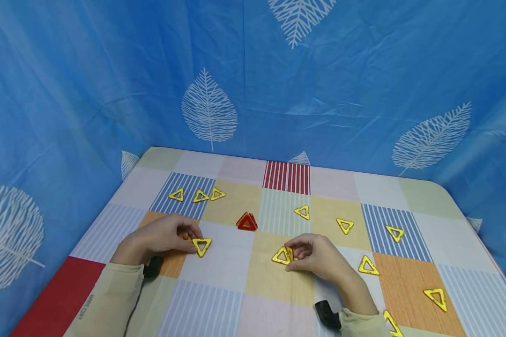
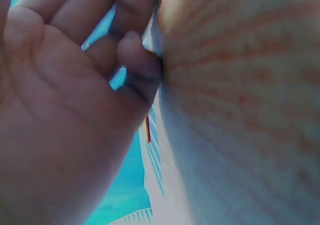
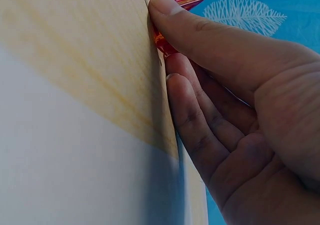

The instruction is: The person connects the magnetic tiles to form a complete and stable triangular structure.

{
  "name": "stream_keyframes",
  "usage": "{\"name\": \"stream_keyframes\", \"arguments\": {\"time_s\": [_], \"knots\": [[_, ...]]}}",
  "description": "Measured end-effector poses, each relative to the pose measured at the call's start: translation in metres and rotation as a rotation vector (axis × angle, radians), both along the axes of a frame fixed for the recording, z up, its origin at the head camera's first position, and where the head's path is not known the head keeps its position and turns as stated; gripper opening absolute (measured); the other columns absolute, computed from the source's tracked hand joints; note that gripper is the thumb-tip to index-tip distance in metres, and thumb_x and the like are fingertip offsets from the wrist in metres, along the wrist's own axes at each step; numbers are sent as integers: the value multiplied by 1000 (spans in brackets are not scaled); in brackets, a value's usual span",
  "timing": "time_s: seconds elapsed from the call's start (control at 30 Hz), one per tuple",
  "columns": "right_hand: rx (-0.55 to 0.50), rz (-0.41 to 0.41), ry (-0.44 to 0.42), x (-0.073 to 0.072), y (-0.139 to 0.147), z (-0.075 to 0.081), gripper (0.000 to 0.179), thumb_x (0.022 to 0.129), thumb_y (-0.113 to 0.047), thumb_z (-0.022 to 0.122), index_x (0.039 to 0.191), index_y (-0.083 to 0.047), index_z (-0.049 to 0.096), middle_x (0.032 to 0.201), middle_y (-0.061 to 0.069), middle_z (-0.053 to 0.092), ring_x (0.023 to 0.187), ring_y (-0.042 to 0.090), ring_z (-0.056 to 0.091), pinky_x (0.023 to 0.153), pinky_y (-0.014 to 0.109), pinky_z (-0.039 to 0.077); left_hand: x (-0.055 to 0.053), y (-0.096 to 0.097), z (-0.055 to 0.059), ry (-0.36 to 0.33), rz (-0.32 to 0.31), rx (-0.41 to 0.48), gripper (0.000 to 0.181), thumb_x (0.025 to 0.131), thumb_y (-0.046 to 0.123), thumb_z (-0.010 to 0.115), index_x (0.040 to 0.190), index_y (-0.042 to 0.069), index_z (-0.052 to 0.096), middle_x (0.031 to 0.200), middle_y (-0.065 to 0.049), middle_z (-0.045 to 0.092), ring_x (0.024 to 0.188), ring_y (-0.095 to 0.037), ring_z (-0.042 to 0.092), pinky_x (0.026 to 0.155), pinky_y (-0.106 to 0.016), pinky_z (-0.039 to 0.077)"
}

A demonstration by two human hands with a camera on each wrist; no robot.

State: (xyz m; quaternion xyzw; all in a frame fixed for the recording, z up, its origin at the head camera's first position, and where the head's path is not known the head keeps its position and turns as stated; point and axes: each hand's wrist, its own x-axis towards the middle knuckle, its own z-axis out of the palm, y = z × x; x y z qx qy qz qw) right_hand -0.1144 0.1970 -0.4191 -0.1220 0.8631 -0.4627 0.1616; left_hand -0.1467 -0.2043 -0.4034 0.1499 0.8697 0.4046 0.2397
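Note:
On the left of the head view, my left hand (image 1: pixel 168 234) pinches a yellow triangle tile (image 1: pixel 202 240) with an open centre, close over the tablecloth. My right hand (image 1: pixel 318 255) holds another yellow triangle tile (image 1: pixel 277 253) between thumb and fingertips, and a second yellow piece (image 1: pixel 290 254) shows right behind it. In the right wrist view the held piece (image 3: pixel 159 40) looks red-orange, gripped under the thumb. A red triangular piece (image 1: pixel 247 228), apparently made of overlapping tiles, rests between and beyond both hands. The left wrist view shows the palm and bent fingers (image 2: pixel 135 55); the left tile is hidden there.
Three yellow triangles (image 1: pixel 176 198) lie at the back left. Several more are spread to the right, including one near the middle (image 1: pixel 296 212) and one beside my right sleeve (image 1: pixel 396 329). A patchwork cloth (image 1: pixel 219 309) covers the table, with a blue curtain (image 1: pixel 253 93) behind.

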Motion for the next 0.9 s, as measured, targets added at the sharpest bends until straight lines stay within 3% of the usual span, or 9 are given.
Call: {"name": "stream_keyframes", "arguments": {"time_s": [0.17, 0.27, 0.53, 0.73, 0.9], "knots": [[1, -1, -1, 0, -1, 0, 43, 69, -14, 94, 106, -6, 75, 84, 0, 65, 76, 19, 60, 68, 28, 53, 2, 4, 3, -99, 83, 90, 22, 83, 17, 84, 102, 16, 76, 91, -5, 69, 88, -25, 60, 80, -40, 48], [4, -2, 2, 0, -1, 0, 42, 69, -14, 94, 106, -6, 75, 84, 0, 64, 76, 19, 59, 68, 27, 53, 2, 5, 4, -111, 86, 131, 21, 85, 17, 82, 105, 15, 75, 90, -7, 68, 86, -27, 59, 77, -40, 48], [6, -7, 4, -1, -1, -1, 43, 69, -14, 94, 106, -6, 75, 85, 0, 65, 77, 19, 60, 68, 27, 53, 2, 16, 1, -33, -26, 131, 19, 84, 18, 83, 100, 16, 74, 90, -7, 64, 85, -27, 56, 73, -36, 48], [2, -9, -1, 0, -1, -1, 42, 69, -13, 94, 106, -6, 75, 84, 0, 65, 76, 19, 60, 68, 28, 53, 2, 23, -2, 27, -61, 91, 18, 83, 23, 83, 97, 21, 73, 110, 6, 69, 98, -22, 57, 82, -39, 47], [10, -17, 0, 0, -1, -1, 42, 69, -14, 94, 106, -7, 75, 85, 0, 65, 77, 19, 60, 68, 27, 53, 1, 24, -3, 76, -101, 74, 20, 84, 26, 83, 101, 22, 74, 99, 6, 68, 92, -21, 58, 77, -35, 49]]}}
